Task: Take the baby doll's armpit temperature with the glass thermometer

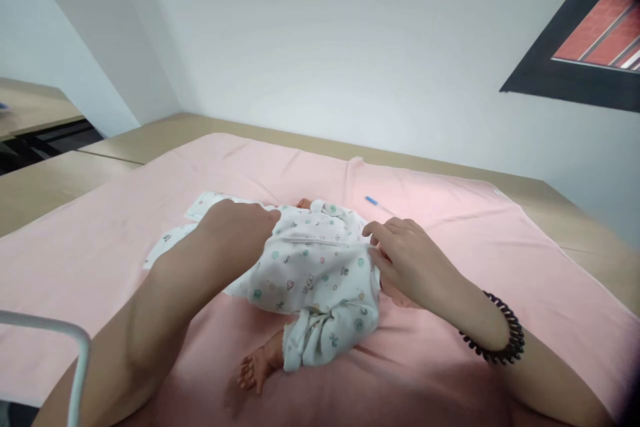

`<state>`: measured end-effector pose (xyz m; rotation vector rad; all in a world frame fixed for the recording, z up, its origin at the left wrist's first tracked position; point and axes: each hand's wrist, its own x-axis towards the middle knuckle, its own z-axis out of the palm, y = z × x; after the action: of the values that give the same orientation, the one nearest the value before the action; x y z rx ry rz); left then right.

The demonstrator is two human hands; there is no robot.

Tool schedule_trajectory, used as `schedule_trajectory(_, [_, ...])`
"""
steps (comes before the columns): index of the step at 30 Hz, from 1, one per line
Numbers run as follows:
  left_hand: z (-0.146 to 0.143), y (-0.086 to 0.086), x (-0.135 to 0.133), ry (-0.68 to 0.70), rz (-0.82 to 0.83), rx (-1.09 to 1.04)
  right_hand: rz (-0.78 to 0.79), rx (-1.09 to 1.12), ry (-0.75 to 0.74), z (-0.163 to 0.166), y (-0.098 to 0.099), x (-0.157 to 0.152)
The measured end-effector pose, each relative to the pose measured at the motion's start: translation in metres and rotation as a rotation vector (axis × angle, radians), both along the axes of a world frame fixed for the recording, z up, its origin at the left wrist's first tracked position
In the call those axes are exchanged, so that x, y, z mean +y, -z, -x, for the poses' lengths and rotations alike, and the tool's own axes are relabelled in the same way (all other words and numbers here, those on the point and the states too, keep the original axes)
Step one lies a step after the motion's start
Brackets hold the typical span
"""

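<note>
A baby doll lies on its back, dressed in a white onesie [310, 273] printed with small animals and dots. Its bare hand [255, 368] sticks out of the near sleeve; the head is mostly hidden under my right hand. My right hand [400, 247] is at the collar, thumb and forefinger closing on the cloth at the neck. Over the lower front of the garment, my left hand [245, 230] is closed on the cloth, its fingertips mostly hidden. A raised front seam [325, 242] runs straight between both hands.
The doll lies on a pink blanket [475, 247] spread over a wooden table [100, 177]. Beyond the doll is a thin blue-and-white stick [371, 201]. A white wall [340, 53] stands behind the table, and a pale curved bar [83, 353] is at the lower left.
</note>
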<state>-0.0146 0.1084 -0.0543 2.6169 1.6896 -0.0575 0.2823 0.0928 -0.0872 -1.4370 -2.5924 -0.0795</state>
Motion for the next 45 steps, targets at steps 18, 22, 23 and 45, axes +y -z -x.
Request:
schedule_trajectory(18, [-0.105,0.078,0.032,0.497,0.16,-0.695,0.361,0.172,-0.134,-0.017,-0.009,0.019])
schedule_trajectory(22, [-0.105,0.083,0.037,0.459,0.162,-0.679,0.262,0.171,-0.113,-0.012,0.003,0.021])
schedule_trajectory(23, [-0.105,0.084,0.037,0.456,0.158,-0.672,0.242,0.17,-0.098,-0.011,0.005,0.021])
schedule_trajectory(45, [-0.105,0.083,0.043,0.383,0.375,-0.878,0.182,0.14,0.088,-0.011,0.014,0.007])
